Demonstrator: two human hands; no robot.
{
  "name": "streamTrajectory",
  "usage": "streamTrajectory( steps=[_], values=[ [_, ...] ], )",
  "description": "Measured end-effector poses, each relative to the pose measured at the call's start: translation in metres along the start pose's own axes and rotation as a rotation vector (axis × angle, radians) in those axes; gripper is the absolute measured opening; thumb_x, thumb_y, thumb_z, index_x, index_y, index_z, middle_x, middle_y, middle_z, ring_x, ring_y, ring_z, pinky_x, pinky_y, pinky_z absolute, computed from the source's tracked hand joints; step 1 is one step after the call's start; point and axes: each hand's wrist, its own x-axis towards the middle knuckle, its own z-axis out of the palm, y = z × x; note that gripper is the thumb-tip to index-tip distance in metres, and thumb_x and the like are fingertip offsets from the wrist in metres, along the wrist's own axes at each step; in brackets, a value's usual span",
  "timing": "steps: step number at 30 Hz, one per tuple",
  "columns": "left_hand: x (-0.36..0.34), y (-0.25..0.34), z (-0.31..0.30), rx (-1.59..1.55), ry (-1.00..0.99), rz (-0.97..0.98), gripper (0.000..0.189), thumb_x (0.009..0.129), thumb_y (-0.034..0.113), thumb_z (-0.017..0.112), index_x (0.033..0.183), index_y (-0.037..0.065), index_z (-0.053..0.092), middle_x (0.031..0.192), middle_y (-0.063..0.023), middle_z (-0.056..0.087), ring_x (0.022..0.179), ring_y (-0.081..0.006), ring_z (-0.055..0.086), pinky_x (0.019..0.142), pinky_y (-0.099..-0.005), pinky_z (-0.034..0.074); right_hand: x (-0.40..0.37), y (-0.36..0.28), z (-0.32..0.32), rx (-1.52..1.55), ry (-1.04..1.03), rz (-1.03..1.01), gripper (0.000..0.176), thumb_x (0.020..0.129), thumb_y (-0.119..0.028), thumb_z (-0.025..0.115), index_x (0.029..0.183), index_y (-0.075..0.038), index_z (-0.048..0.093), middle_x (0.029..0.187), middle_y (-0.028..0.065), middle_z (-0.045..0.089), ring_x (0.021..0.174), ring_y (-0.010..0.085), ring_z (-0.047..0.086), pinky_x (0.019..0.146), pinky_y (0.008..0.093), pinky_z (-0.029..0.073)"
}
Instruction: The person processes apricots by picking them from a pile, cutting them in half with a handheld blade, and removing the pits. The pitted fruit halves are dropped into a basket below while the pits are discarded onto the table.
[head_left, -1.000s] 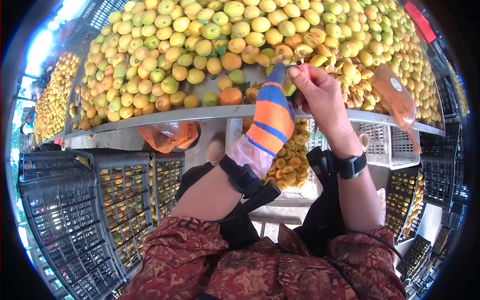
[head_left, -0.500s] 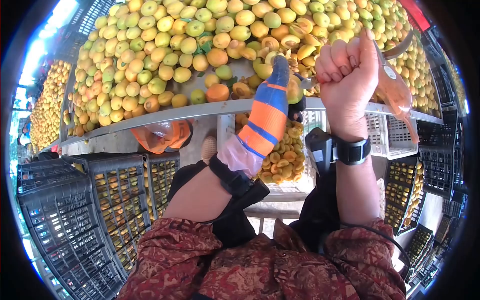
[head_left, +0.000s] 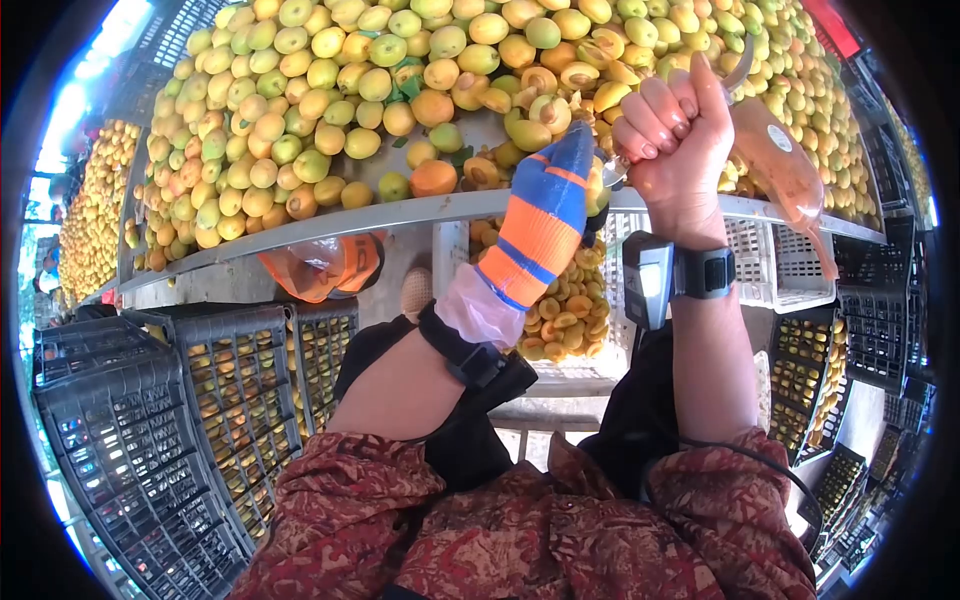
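My left hand (head_left: 550, 205), in a blue and orange knitted glove, is closed round a yellow-green fruit (head_left: 596, 186) at the table's near edge. To its right, my bare right hand (head_left: 676, 140) makes a fist around a metal tool (head_left: 614, 171), whose tip touches or nearly touches the fruit. The tool's grip is hidden by the fingers. Beyond both hands lies a large heap of yellow, orange and green fruit (head_left: 270, 125), with some split halves (head_left: 580, 77) near my fingers.
A metal rim (head_left: 400, 212) borders the table. Below it is a crate of halved fruit (head_left: 565, 320). Black crates (head_left: 125, 440) stand at the left, others (head_left: 800, 385) at the right. A clear orange-tinted bag (head_left: 780, 165) lies over the right rim. An orange bag (head_left: 325, 268) is under the table.
My right hand has moved slightly left and down, with the metal tool more exposed at the fruit. My left hand has tilted and its fingers have shifted a little to the right.
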Motion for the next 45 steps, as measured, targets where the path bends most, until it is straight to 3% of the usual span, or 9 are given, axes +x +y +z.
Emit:
streamTrajectory(
  steps=[11, 27, 29, 30, 32, 36, 38, 40, 45],
  values=[
    [-0.001, -0.015, -0.003, 0.519, -0.011, 0.181, 0.033, 0.091, 0.030, 0.052, 0.077, 0.000, 0.057, 0.061, 0.0031, 0.049, 0.056, -0.0066, 0.036, 0.050, -0.0246, 0.033, -0.003, 0.013, -0.011, -0.010, 0.369, 0.030, 0.042, 0.092, -0.033, 0.046, 0.058, -0.016, 0.030, 0.049, -0.0058, 0.021, 0.041, 0.0071, 0.019, 0.039, 0.0230, 0.016],
    [-0.007, -0.019, -0.027, 0.391, -0.460, 0.206, 0.022, 0.088, 0.024, 0.051, 0.105, 0.010, 0.049, 0.064, 0.0016, 0.049, 0.049, -0.0071, 0.043, 0.044, -0.0235, 0.035, -0.023, 0.020, 0.012, -0.540, -0.045, -0.086, 0.048, 0.092, -0.035, 0.048, 0.055, -0.014, 0.025, 0.047, -0.0043, 0.020, 0.039, 0.0075, 0.018, 0.037, 0.0248, 0.014],
    [0.007, -0.021, -0.033, -0.559, -0.483, -0.634, 0.022, 0.088, 0.026, 0.052, 0.102, 0.009, 0.052, 0.061, 0.0009, 0.049, 0.049, -0.0080, 0.042, 0.043, -0.0243, 0.034, -0.019, 0.017, 0.006, -0.371, -0.050, -0.050, 0.047, 0.092, -0.032, 0.047, 0.055, -0.014, 0.026, 0.047, -0.0043, 0.021, 0.040, 0.0075, 0.018, 0.038, 0.0250, 0.015],
    [0.006, -0.014, -0.026, -0.556, -0.483, -0.630, 0.022, 0.088, 0.026, 0.052, 0.102, 0.009, 0.052, 0.061, 0.0009, 0.049, 0.049, -0.0080, 0.042, 0.043, -0.0243, 0.034, -0.014, 0.017, 0.002, -0.369, -0.055, -0.052, 0.047, 0.092, -0.032, 0.047, 0.055, -0.014, 0.026, 0.047, -0.0043, 0.021, 0.040, 0.0075, 0.018, 0.038, 0.0250, 0.015],
    [0.000, -0.003, -0.002, 0.368, -0.072, -0.139, 0.019, 0.091, 0.023, 0.046, 0.100, 0.008, 0.053, 0.060, -0.0008, 0.052, 0.052, -0.0074, 0.043, 0.045, -0.0238, 0.034, -0.008, 0.018, -0.009, -0.028, 0.255, -0.010, 0.043, 0.092, -0.031, 0.046, 0.057, -0.016, 0.027, 0.048, -0.0048, 0.022, 0.041, 0.0071, 0.018, 0.039, 0.0247, 0.015],
    [0.009, -0.028, -0.016, 0.523, -0.159, 0.342, 0.038, 0.090, 0.037, 0.048, 0.081, 0.001, 0.057, 0.065, -0.0088, 0.054, 0.059, -0.0186, 0.045, 0.056, -0.0328, 0.039, -0.012, 0.013, -0.003, -0.130, 0.085, 0.071, 0.043, 0.091, -0.034, 0.048, 0.057, -0.016, 0.029, 0.049, -0.0040, 0.022, 0.041, 0.0078, 0.018, 0.039, 0.0250, 0.014],
    [0.010, -0.026, -0.029, 0.430, -0.227, 0.035, 0.027, 0.081, 0.012, 0.056, 0.105, 0.000, 0.052, 0.085, -0.0135, 0.060, 0.073, -0.0194, 0.052, 0.067, -0.0340, 0.045, -0.015, 0.016, 0.003, -0.160, 0.062, 0.071, 0.044, 0.091, -0.034, 0.048, 0.056, -0.016, 0.028, 0.048, -0.0041, 0.022, 0.040, 0.0077, 0.019, 0.038, 0.0248, 0.014],
    [-0.003, -0.016, -0.032, 0.939, -0.418, 0.455, 0.041, 0.072, 0.007, 0.064, 0.110, 0.001, 0.050, 0.093, -0.0154, 0.060, 0.080, -0.0198, 0.056, 0.072, -0.0316, 0.046, -0.017, 0.019, 0.003, -0.206, -0.034, 0.047, 0.046, 0.092, -0.034, 0.048, 0.056, -0.016, 0.027, 0.048, -0.0042, 0.021, 0.040, 0.0078, 0.020, 0.038, 0.0247, 0.014],
    [-0.016, -0.003, -0.036, 0.824, -0.512, 0.377, 0.052, 0.063, 0.007, 0.072, 0.110, 0.000, 0.050, 0.098, -0.0146, 0.059, 0.087, -0.0234, 0.059, 0.075, -0.0314, 0.047, -0.026, 0.019, 0.011, -0.369, -0.140, 0.014, 0.041, 0.092, -0.034, 0.047, 0.060, -0.015, 0.030, 0.048, -0.0046, 0.023, 0.040, 0.0072, 0.019, 0.039, 0.0235, 0.017]
  ],
)
